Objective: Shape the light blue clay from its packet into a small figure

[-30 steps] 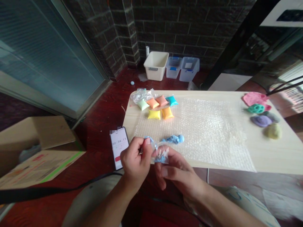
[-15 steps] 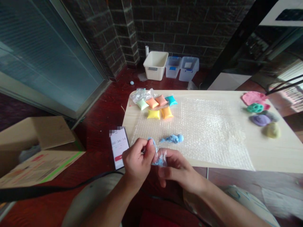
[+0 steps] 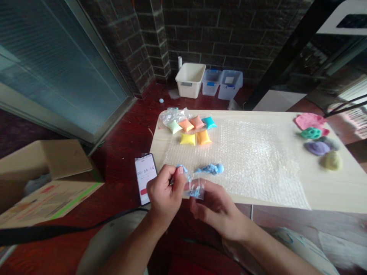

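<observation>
My left hand (image 3: 166, 191) is closed in a pinch on a clear plastic packet (image 3: 200, 187) with bits of light blue modelling clay stuck inside. Some blue clay (image 3: 182, 168) shows by the left thumb tip. My right hand (image 3: 215, 202) is at the packet's loose lower end, its thumb and fingers apart; the packet hangs in front of the index finger, and whether they touch I cannot tell. Just beyond the hands, a lumpy strip of blue clay (image 3: 210, 169) with a rounded end lies on bubble wrap (image 3: 258, 160).
Several coloured clay packets, including a yellow packet (image 3: 187, 139), lie at the table's back left. Shaped clay pieces, among them a purple piece (image 3: 317, 148), sit at the right. A phone (image 3: 145, 177) shows a timer. A cardboard box (image 3: 65, 164) stands left, bins (image 3: 190, 82) behind.
My right thumb and fingers have spread apart from the packet's lower end, which shows more fully. My left hand keeps its pinch. The view has shifted slightly.
</observation>
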Tool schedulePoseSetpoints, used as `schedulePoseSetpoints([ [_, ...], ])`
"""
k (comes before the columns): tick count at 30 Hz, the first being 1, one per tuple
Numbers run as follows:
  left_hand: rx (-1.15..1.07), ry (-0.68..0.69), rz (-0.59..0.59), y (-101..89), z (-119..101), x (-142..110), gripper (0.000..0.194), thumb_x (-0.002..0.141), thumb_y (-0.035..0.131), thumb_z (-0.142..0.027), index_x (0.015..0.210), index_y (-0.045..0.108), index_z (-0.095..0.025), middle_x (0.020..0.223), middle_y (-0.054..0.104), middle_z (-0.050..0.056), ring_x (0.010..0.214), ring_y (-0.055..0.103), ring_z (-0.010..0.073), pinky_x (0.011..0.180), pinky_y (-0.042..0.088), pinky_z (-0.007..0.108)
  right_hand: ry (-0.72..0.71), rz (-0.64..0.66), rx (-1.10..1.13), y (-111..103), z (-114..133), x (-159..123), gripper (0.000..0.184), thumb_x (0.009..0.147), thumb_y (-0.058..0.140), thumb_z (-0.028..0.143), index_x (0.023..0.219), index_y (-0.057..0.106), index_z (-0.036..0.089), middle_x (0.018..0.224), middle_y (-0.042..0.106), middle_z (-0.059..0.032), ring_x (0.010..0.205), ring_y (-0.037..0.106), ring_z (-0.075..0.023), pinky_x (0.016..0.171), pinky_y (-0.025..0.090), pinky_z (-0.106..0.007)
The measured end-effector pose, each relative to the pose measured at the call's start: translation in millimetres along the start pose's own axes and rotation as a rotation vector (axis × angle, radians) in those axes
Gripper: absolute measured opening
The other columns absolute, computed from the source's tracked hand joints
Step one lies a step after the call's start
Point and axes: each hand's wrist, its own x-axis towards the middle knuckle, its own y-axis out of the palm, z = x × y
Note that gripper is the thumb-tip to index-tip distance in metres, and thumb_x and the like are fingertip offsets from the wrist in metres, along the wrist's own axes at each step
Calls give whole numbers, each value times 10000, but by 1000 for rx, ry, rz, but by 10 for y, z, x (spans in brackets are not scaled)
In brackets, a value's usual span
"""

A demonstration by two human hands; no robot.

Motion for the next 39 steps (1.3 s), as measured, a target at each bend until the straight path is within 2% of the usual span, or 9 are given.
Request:
schedulePoseSetpoints([
  [3,22,47,6,2,4,-5,311,956,622,-207,661,524,-201,507,511,-66,441,457,74,479,336,202,-6,21,-269,-55,27,6,97,943,634,210,1034,661,191,751,569,7,648,482,-135,552,399,-241],
  [6,53,95,26,4,-2,-16,324,959,622,-234,648,541,-201,496,519,-63,428,447,76,470,327,211,13,69,-393,-80,70,24,16,917,631,182,931,637,187,756,572,3,619,482,-123,493,369,-213],
  [12,80,147,54,19,-8,-47,334,969,616,-246,644,558,-199,484,527,-62,413,440,74,467,336,208,6,127,-477,-88,110,57,144,823,603,67,906,630,181,647,500,57,527,439,-89,473,348,-199],
  [17,26,84,36,24,12,-19,298,961,614,-213,672,542,-200,505,503,-68,434,442,76,467,335,203,-26,26,-414,-67,53,-2,98,881,631,157,972,629,194,730,583,8,598,511,-125,466,375,-203],
  [21,5,30,21,15,14,23,289,964,608,-206,685,534,-200,521,477,-70,449,435,77,476,337,200,-81,-9,-375,-69,53,-26,199,934,607,190,1128,651,194,737,606,-4,609,531,-141,480,405,-218],
  [28,5,68,18,27,30,-4,297,952,634,-168,678,522,-195,520,471,-80,452,433,65,489,328,197,37,88,-419,-57,87,41,51,891,623,160,917,598,196,653,526,46,503,446,-88,428,328,-193],
  [34,11,136,44,43,46,-33,289,945,637,-161,682,522,-193,526,468,-83,456,424,64,489,321,202,47,63,-468,-53,80,35,133,808,619,80,839,565,198,595,460,82,473,414,-69,427,291,-190],
  [36,1,117,51,44,50,-22,291,946,632,-164,681,517,-195,529,459,-83,458,420,65,488,319,201,43,42,-385,-48,48,22,129,812,630,89,887,602,191,611,478,79,495,434,-75,444,313,-191],
  [39,-36,31,46,44,59,3,300,961,607,-175,681,503,-202,534,453,-79,468,420,72,490,327,199,67,-4,-77,-33,-27,14,186,851,664,145,1032,650,186,656,562,63,542,517,-90,494,412,-192],
])
